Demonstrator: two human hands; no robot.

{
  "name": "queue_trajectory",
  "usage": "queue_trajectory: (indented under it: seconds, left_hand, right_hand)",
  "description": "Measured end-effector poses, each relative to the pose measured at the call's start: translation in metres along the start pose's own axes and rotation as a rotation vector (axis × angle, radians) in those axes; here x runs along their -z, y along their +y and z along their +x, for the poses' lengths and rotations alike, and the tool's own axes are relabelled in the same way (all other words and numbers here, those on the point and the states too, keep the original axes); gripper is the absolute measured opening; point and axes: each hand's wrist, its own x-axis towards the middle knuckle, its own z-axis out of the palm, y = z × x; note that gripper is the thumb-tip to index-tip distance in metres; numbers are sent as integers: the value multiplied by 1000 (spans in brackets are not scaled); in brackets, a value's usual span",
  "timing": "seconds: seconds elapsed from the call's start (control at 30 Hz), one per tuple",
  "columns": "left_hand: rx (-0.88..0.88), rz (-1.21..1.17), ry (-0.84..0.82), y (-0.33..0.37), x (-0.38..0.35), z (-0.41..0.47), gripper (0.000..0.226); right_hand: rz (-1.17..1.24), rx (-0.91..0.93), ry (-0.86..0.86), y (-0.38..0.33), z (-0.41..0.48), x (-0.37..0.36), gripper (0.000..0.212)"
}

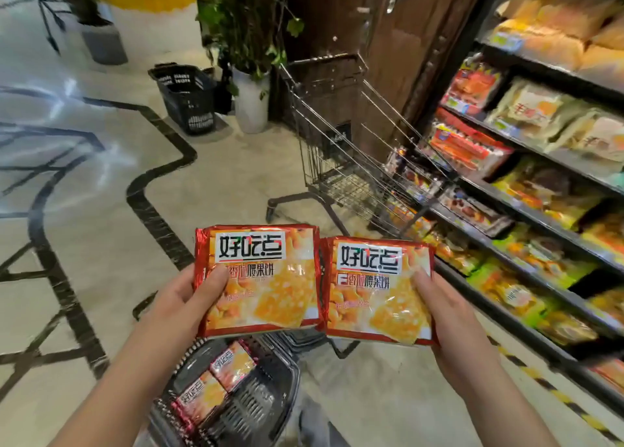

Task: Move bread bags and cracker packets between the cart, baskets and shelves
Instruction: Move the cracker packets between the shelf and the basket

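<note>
My left hand (189, 298) grips a red and orange cracker packet (266, 284) by its left edge, thumb on the front. My right hand (452, 315) grips a second, matching cracker packet (374, 294) by its right edge. Both packets are held face up side by side, their inner edges touching. Below them a black basket (270, 392) on the floor holds two more of the same packets (216, 382). An empty wire cart (341, 136) stands ahead, next to the shelves (526, 217) on the right, which are stocked with bread bags and snack packs.
A second black basket (185, 99) sits on the floor at the back beside a white plant pot (251, 104). A brown wooden door (381, 41) is behind the cart. Patterned marble floor spreads to the left. Yellow-black tape runs along the shelf base.
</note>
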Motion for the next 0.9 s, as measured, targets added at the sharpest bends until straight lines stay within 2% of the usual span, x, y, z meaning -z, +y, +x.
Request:
queue_trajectory:
  seconds: [0.07,0.2,0.23,0.33,0.37,0.47,0.5,0.6,0.7,0.9]
  left_hand:
    - [10,32,-98,6,-26,-7,36]
    - [-11,99,-288,21,-89,-25,40]
    - [-17,104,-352,23,-106,-30,46]
    - [-52,108,-498,28,-160,-56,88]
    - [-69,116,-551,28,-185,-71,88]
    - [-51,85,-697,25,-261,-123,50]
    - [-50,107,-732,21,-287,-140,50]
    - [-69,143,-819,7,-368,-195,71]
    - [-62,136,-953,-4,-444,-251,48]
    - [-66,141,-1131,-15,-564,-349,83]
  right_hand:
    - [43,-15,100,4,-29,28,49]
    - [108,9,310,8,-93,97,50]
    - [123,25,362,9,-110,117,51]
    - [164,74,485,12,-158,169,55]
    - [182,93,527,14,-178,191,54]
    - [227,128,646,27,-243,256,47]
    - [241,137,680,33,-264,279,44]
    - [262,167,792,48,-332,351,43]
    - [283,200,876,58,-393,415,34]
    - [318,263,1047,62,-486,513,27]
